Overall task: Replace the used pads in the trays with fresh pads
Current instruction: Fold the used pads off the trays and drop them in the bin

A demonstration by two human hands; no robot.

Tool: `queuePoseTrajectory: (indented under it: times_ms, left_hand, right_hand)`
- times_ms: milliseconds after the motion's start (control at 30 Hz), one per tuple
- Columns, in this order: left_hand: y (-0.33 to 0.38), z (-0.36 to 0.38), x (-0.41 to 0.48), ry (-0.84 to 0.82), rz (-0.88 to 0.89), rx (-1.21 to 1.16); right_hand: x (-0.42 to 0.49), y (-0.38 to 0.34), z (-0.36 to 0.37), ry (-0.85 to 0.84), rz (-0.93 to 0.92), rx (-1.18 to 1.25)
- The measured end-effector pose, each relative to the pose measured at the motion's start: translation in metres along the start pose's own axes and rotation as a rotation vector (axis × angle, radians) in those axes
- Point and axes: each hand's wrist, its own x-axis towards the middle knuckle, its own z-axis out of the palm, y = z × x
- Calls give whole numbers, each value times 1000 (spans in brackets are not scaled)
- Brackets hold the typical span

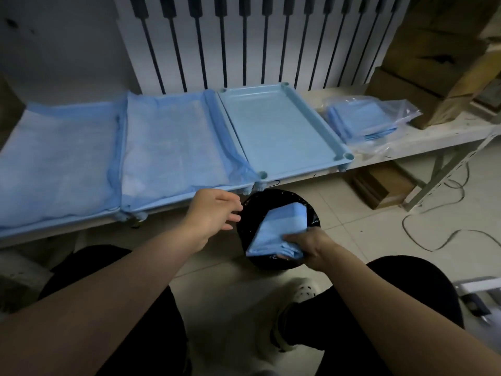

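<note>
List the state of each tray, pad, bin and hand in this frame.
Left tray: lined with a blue pad.
Middle tray: lined with a blue pad.
Right tray: bare, no pad.
Pack of fresh pads: folded, in a clear bag on the bench.
Folded pad: gripped by the right hand, partly inside the bin.
Bin: black-lined, open, on the floor.
Left hand: open, holding nothing.
Right hand: gripping the folded pad.
</note>
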Motion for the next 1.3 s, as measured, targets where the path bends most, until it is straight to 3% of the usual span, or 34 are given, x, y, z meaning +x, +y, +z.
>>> queuePoseTrajectory:
  times_ms: [100, 233, 333, 500, 633, 800, 1000, 1100, 1300]
  left_hand:
    - [-8, -11, -4, 42, 36, 5]
    - [-12, -31, -1, 140, 104, 33]
    - [-16, -51, 8, 226, 187, 90]
    - [-18, -79, 17, 369, 258, 307]
    - [-19, -97, 21, 347, 299, 606]
    - [-24, -113, 27, 300, 255, 777]
    - [-29, -123, 35, 260, 95, 562]
    - [-27, -122, 37, 260, 89, 560]
    - [-17, -101, 37, 281, 129, 524]
  right_hand:
    - [12, -12, 18, 42, -65, 112]
    - [13, -9, 32, 105, -80, -234]
    - [5, -13, 46, 93, -198, -268]
    - [-11, -43, 75, 69, -543, -372]
    - [-9, -73, 96, 284, -880, -708]
    - [6, -93, 106, 386, -712, -1186]
    - [15, -101, 110, 460, -713, -1070]
    - [10, -109, 111, 341, -759, -809]
    - [-1, -124, 111, 207, -671, -385]
